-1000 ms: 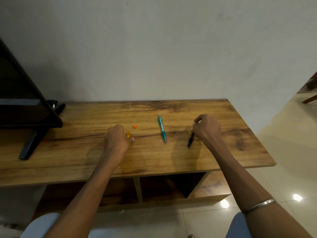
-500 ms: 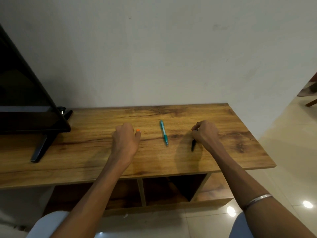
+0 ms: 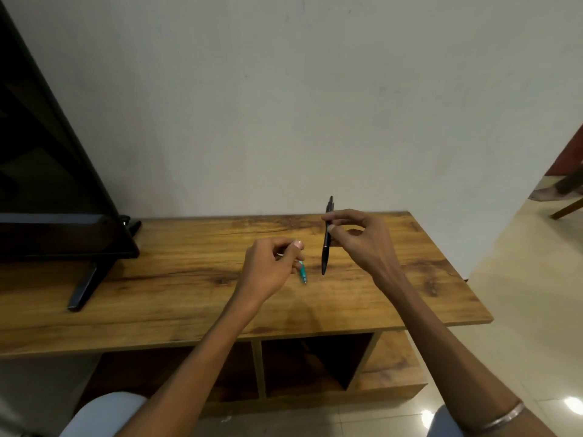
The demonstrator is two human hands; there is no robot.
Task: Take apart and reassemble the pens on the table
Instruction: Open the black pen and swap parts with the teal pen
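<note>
Teal pen (image 3: 303, 273) on table (image 3: 176, 288), left of black pen (image 3: 326, 247).

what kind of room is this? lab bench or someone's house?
Most likely a home living room: a low wooden TV unit with open shelves against a plain wall, a flat-screen TV on its stand, and a glossy tiled floor.

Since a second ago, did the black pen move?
Yes. The black pen was lying on the table; now the right hand holds it nearly upright above the wood.
</note>
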